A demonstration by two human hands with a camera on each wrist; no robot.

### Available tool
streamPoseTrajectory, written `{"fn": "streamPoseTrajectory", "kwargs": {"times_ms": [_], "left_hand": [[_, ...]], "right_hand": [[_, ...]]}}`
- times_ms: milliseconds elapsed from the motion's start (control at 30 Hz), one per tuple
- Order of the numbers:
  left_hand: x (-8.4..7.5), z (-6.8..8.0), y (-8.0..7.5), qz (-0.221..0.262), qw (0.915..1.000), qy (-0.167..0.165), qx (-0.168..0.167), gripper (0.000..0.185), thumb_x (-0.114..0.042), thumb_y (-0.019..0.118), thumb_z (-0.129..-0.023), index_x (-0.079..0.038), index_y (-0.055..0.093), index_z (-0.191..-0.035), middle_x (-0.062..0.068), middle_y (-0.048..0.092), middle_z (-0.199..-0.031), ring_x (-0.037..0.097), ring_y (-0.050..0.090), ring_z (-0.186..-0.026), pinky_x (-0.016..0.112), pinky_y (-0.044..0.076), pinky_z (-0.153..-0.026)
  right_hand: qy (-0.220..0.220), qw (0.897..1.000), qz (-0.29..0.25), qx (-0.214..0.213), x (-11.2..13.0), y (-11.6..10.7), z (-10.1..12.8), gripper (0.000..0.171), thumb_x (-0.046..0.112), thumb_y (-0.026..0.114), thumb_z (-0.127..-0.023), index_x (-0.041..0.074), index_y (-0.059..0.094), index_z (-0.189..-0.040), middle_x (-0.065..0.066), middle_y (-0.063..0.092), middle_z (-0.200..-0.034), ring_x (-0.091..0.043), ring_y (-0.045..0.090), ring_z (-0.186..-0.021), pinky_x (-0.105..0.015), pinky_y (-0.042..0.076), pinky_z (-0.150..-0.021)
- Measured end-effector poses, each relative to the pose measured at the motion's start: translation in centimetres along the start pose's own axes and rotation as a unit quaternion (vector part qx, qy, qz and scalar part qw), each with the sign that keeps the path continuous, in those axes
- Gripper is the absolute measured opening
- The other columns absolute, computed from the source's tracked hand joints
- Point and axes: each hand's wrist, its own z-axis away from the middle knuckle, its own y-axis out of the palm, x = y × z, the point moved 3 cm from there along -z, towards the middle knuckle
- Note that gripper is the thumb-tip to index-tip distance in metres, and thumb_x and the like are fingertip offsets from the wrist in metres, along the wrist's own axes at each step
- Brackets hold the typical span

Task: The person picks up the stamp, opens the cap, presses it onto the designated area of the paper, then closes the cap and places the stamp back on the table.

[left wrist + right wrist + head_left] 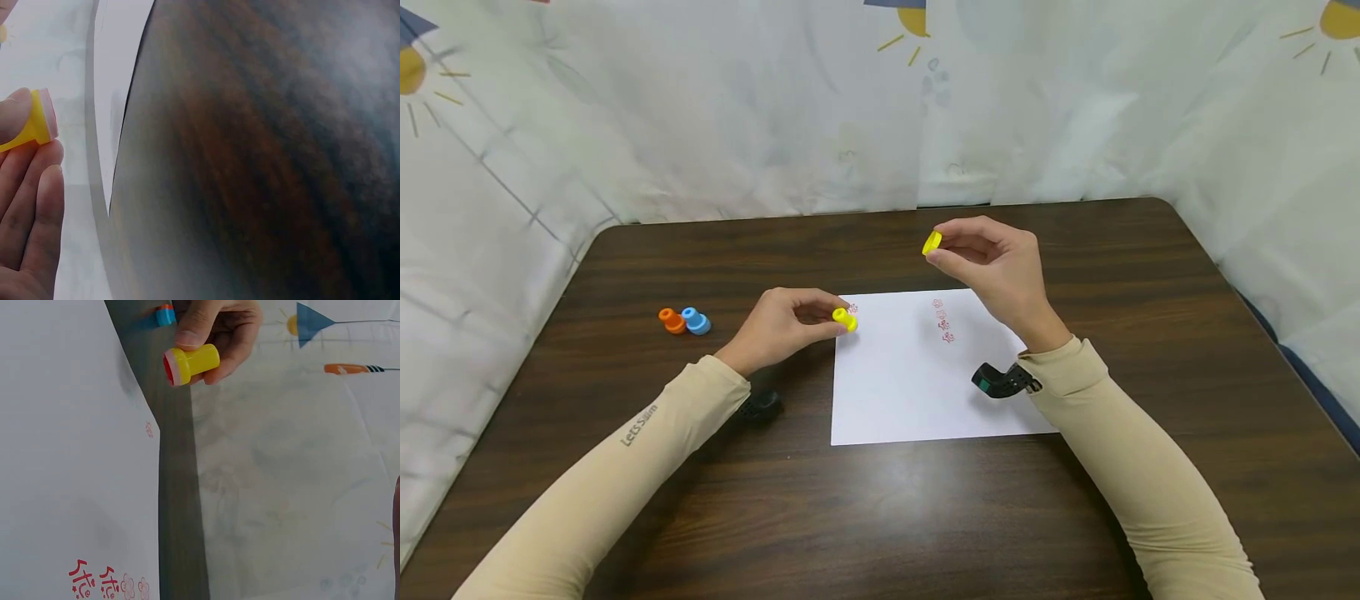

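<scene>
Thumb and fingers of my left hand (778,329) pinch a small yellow stamp (845,319) over the upper left corner of a white sheet of paper (891,392). The right wrist view shows the stamp's red face (168,369) uncovered, pointing away from the hand. My right hand (996,262), raised higher above the sheet's far edge, holds a yellow cap (932,242) between thumb and fingertips. Red stamped prints (943,321) run in a short column near the sheet's top middle. Another red print (149,429) lies by its corner.
An orange stamp (672,321) and a blue stamp (696,322) stand side by side left of my left hand. Everything rests on a dark wooden table (820,517). A pale patterned curtain (737,108) hangs behind it. Dark wrist devices (1003,382) sit under both sleeves.
</scene>
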Motion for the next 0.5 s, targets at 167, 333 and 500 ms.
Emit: {"fn": "streamPoseTrajectory", "kwargs": {"times_ms": [167, 333, 500], "left_hand": [[-0.18, -0.09, 0.17, -0.021, 0.9997, 0.006, 0.007, 0.034, -0.021, 0.084, -0.088, -0.013, 0.077, -0.119, 0.004, 0.079, -0.112, 0.017, 0.075, -0.099, 0.019, 0.060, -0.086], [-0.27, -0.25, 0.43, -0.040, 0.9990, 0.008, 0.015, 0.034, -0.020, 0.085, -0.087, -0.013, 0.078, -0.119, 0.003, 0.080, -0.112, 0.017, 0.075, -0.099, 0.036, 0.063, -0.092], [-0.35, -0.38, 0.73, -0.065, 0.9974, 0.013, 0.028, 0.033, -0.020, 0.085, -0.087, -0.013, 0.078, -0.118, 0.003, 0.080, -0.113, 0.017, 0.074, -0.098, 0.041, 0.063, -0.093]], "right_hand": [[0.001, 1.000, -0.004, -0.002, 0.14, -0.22, 0.02, 0.027, -0.004, 0.081, -0.083, -0.005, 0.074, -0.109, 0.006, 0.076, -0.097, -0.011, 0.075, -0.086, -0.024, 0.064, -0.086], [0.009, 1.000, -0.007, -0.004, 0.25, -0.44, -0.02, 0.027, -0.004, 0.082, -0.083, -0.004, 0.075, -0.109, 0.006, 0.076, -0.097, -0.011, 0.075, -0.086, -0.023, 0.064, -0.085], [0.009, 1.000, -0.011, -0.002, 0.14, -0.59, -0.01, 0.026, -0.003, 0.082, -0.083, -0.003, 0.075, -0.109, 0.005, 0.077, -0.098, -0.011, 0.076, -0.086, -0.023, 0.064, -0.085]]}}
